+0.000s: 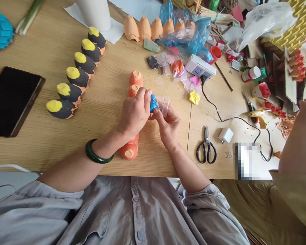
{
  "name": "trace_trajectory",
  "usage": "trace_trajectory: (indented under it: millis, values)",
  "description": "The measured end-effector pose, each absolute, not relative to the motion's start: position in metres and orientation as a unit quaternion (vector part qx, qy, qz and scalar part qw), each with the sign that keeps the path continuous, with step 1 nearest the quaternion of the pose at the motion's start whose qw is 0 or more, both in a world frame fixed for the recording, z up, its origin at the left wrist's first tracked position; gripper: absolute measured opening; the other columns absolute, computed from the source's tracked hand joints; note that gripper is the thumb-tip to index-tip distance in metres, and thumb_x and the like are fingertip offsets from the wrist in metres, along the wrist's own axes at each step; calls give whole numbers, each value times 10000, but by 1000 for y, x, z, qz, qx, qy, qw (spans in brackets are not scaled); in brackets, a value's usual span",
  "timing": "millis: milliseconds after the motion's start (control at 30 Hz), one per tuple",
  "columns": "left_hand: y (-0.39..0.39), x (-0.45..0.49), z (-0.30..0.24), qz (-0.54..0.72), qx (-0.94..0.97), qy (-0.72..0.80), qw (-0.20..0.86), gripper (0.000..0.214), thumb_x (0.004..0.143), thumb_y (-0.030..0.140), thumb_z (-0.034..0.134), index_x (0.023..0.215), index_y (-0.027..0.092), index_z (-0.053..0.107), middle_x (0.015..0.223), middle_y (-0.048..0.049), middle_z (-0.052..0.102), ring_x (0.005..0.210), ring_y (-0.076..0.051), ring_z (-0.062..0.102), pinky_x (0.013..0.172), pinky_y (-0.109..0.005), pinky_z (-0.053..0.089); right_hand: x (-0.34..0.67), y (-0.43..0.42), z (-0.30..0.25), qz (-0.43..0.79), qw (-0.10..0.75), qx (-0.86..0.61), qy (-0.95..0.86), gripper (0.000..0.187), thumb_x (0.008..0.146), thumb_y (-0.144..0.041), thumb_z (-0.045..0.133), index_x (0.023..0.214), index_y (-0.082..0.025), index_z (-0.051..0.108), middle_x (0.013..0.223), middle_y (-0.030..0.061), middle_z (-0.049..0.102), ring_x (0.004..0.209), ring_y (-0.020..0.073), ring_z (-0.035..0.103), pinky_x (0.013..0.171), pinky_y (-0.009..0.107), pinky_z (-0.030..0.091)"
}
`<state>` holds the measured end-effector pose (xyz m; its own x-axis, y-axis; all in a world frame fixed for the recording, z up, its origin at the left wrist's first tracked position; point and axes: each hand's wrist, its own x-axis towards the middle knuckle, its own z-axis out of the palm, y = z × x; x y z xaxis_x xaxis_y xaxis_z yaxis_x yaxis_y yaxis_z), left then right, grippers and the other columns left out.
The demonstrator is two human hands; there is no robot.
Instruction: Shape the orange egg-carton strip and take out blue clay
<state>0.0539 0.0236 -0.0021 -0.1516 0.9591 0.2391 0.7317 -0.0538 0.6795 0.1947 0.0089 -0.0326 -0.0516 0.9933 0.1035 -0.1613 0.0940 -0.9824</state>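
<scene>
My left hand (pixel 135 112) is closed on a lump of blue clay (pixel 153 102), pinching it at the mouth of a small clear plastic bag (pixel 164 104). My right hand (pixel 167 126) pinches that bag from below. Both hands hover over a row of orange egg-carton cones (pixel 136 79) lying on the wooden table (pixel 104 112); part of the row is hidden under my left hand. A green bangle (pixel 97 156) sits on my left wrist.
A row of black cones with yellow tips (pixel 76 75) runs at the left, by a dark tablet (pixel 11 99). Scissors (pixel 206 148), a white plug (pixel 225 135), a power strip (pixel 200 66), small clay bags (pixel 193 97) and craft clutter lie right. Another person's arm (pixel 299 139) is at far right.
</scene>
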Motion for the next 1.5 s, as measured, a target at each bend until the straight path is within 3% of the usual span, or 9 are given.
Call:
trace_trajectory:
  millis: [133, 367, 733, 867, 1000, 1100, 1267, 1400, 1500]
  values:
    - [23, 56, -2, 345, 635, 680, 125, 712, 1197, 698, 34, 936, 283, 550, 775, -67, 696, 660, -226, 696, 651, -420, 430, 192, 9, -35, 521, 563, -404, -499, 402, 949, -647, 903, 1041, -265, 817, 865, -32, 761, 718, 137, 778, 726, 302, 725]
    - [28, 51, -7, 372, 638, 659, 143, 794, 1163, 814, 1, 887, 280, 519, 708, -18, 611, 627, -187, 616, 650, -381, 388, 198, 8, -41, 441, 536, -406, -594, 393, 1036, -673, 791, 1001, -284, 754, 931, 1, 751, 778, 167, 770, 746, 339, 713]
    - [29, 49, -12, 383, 651, 639, 145, 749, 1181, 797, 104, 932, 278, 583, 753, -62, 649, 632, -221, 650, 628, -407, 401, 193, 7, -52, 312, 578, -385, -649, 226, 1169, -449, 650, 1275, -304, 788, 1072, 39, 751, 808, 152, 751, 681, 299, 698]
    - [33, 49, -13, 442, 627, 620, 166, 714, 1167, 833, 181, 836, 288, 501, 663, -36, 585, 545, -199, 576, 586, -412, 367, 198, 7, -45, 346, 570, -393, -633, 262, 1144, -520, 686, 1206, -292, 799, 1000, 27, 751, 787, 156, 751, 700, 322, 708]
    - [37, 44, -11, 464, 595, 613, 234, 774, 1103, 952, 192, 814, 272, 423, 620, 23, 524, 423, -114, 456, 509, -373, 320, 206, 11, -36, 390, 556, -398, -617, 426, 1133, -673, 622, 1136, -287, 804, 1141, 68, 797, 947, 204, 811, 776, 378, 750]
    - [35, 42, -5, 448, 595, 618, 250, 800, 1083, 979, 169, 848, 260, 429, 696, 24, 538, 450, -93, 487, 522, -349, 333, 213, 20, -38, 403, 586, -420, -564, 430, 1117, -712, 616, 1103, -297, 727, 1207, 53, 785, 974, 183, 796, 759, 336, 743]
    - [32, 44, -3, 442, 598, 627, 232, 733, 1134, 889, 189, 911, 260, 491, 769, -1, 560, 535, -140, 559, 618, -363, 345, 221, 32, -38, 531, 528, -397, -531, 529, 976, -778, 788, 1185, -297, 716, 1039, 10, 797, 847, 172, 785, 735, 335, 739]
    - [33, 44, -6, 402, 633, 635, 185, 598, 1188, 721, 224, 966, 275, 556, 754, -29, 607, 657, -221, 626, 696, -387, 393, 221, 31, -27, 578, 477, -390, -536, 468, 939, -702, 883, 976, -247, 782, 788, -26, 761, 669, 140, 730, 696, 314, 719]
    - [29, 43, 0, 410, 656, 617, 144, 360, 1187, 572, 418, 1122, 280, 620, 901, -57, 726, 834, -271, 732, 791, -401, 495, 220, 32, -29, 538, 512, -429, -515, 496, 911, -706, 907, 840, -241, 751, 744, -33, 734, 625, 120, 692, 615, 269, 674]
